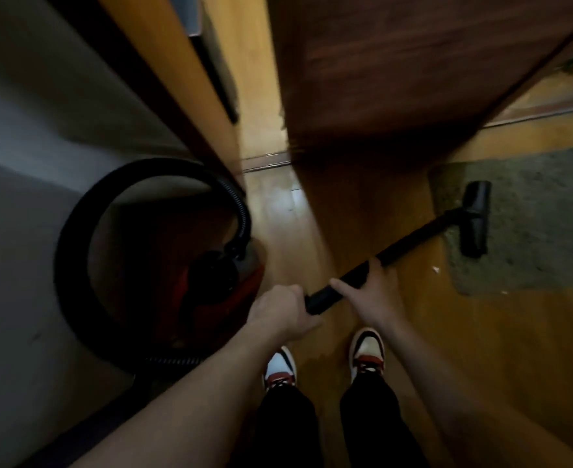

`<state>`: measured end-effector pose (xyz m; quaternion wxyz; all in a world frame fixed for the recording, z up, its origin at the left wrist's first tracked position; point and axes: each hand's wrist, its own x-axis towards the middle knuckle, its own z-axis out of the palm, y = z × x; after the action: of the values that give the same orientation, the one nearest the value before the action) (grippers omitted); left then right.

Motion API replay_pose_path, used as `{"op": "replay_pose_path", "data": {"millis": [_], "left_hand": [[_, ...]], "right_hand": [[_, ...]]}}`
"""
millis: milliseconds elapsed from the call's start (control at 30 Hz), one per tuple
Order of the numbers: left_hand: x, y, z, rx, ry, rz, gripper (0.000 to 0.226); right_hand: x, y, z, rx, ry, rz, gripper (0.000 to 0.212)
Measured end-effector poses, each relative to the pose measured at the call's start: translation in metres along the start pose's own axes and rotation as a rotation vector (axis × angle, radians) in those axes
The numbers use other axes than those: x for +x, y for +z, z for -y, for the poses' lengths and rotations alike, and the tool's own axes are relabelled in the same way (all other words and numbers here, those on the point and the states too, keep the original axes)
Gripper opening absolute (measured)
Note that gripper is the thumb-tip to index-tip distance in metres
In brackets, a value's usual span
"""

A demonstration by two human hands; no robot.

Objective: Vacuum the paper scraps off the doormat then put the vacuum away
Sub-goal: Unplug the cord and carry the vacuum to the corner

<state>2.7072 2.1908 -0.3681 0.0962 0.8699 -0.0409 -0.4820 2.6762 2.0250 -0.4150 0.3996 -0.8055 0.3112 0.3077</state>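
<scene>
The left hand [280, 310] and the right hand [368, 295] were each curled tight round the black vacuum tube [410, 241], whose brush head [475, 219] sat on the left edge of the doormat [541, 231] on the floor [514, 349].

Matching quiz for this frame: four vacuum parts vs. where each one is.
1 floor nozzle
2 hose
3 red canister
4 wand

A looped beside the wall
B on the doormat, at its edge
C gripped by the left hand and the right hand
D left of both hands

Pairs: 1-B, 2-A, 3-D, 4-C
</scene>
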Motion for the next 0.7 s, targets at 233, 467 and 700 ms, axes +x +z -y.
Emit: {"op": "replay_pose_path", "data": {"millis": [233,467,700], "left_hand": [[-0.001,-0.022,0.020,-0.106,-0.071,-0.072,0.042],[-0.020,-0.028,0.038,-0.178,-0.091,-0.248,0.042],[-0.089,-0.005,0.057,-0.717,0.242,-0.674,0.041]], "right_hand": [[0.002,-0.009,0.046,-0.475,-0.665,0.504,0.060],[0.022,0.019,0.072,-0.524,-0.715,0.664,0.021],[0.039,0.036,0.066,-0.408,-0.787,0.633,0.031]]}}
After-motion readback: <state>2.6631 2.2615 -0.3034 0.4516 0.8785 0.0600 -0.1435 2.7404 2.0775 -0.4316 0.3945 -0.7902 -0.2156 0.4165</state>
